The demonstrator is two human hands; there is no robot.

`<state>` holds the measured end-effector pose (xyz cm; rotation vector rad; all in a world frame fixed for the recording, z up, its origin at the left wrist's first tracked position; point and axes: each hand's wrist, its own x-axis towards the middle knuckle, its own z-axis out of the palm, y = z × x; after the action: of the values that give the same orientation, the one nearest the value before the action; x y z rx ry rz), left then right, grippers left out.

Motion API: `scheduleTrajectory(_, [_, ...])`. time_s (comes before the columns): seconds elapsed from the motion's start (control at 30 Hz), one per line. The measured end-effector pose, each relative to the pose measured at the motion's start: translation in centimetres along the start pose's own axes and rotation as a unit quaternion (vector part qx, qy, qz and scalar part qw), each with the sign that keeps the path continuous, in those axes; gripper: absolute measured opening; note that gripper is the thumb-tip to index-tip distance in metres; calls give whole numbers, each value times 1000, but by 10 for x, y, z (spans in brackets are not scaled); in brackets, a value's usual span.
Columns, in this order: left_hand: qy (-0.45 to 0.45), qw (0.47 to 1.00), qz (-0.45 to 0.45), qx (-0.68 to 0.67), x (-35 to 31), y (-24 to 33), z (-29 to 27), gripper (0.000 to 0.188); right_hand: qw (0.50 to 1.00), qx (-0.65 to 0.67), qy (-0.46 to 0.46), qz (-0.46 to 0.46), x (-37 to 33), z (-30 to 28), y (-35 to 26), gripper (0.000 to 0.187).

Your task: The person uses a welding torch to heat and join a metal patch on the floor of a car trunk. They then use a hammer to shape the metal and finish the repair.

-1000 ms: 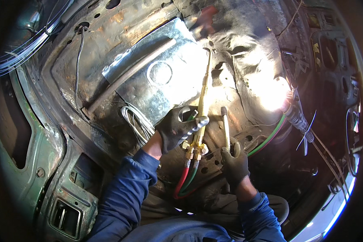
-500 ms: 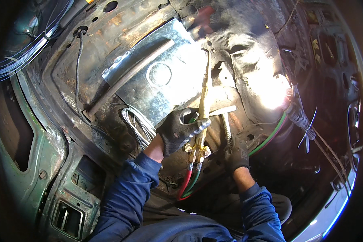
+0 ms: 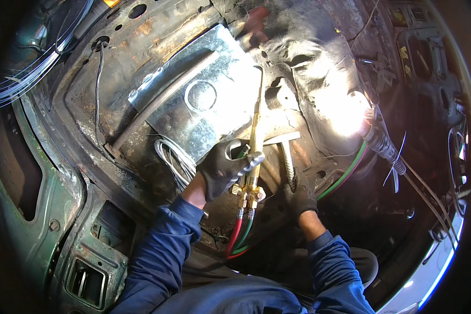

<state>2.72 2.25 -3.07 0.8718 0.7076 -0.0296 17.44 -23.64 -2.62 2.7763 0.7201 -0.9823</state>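
Observation:
My left hand, in a dark glove with grey fingertips, is closed around a brass gas torch. The torch's long thin tip points away from me, over the right edge of a shiny metal sheet. No flame shows at the tip. A red hose and a green hose run from its valve end toward me. To the right, my gloved right hand grips the lower handle of a chipping hammer. The hammer's narrow head lies crosswise just beside the torch body; whether they touch I cannot tell.
A rusty bar and a metal ring lie on the sheet. Coiled wire rests below it. A glaring work lamp stands at the right on worn, rusty vehicle bodywork. Green body panels flank the left.
The whole view has shifted slightly, so everything sits a little farther left. Both hands keep the same hold on the torch and the chipping hammer.

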Motion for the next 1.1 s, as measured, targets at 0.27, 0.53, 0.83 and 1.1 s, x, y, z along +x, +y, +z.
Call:
scheduleTrajectory(0.27, [17,998,52,31,6,-12,-8,40,997,81,-5,-7,-1,1,-9,68])
scheduleTrajectory(0.53, [15,999,32,18,3,-1,-8,40,997,70,-16,-4,-3,3,-15,74])
scheduleTrajectory(0.83, [11,999,50,-1,7,-10,-4,41,997,74,-30,-4,0,7,-6,77])
scheduleTrajectory(1.1, [8,996,62,68,6,-15,-5,40,994,111,-14,-14,-4,-3,-19,73])
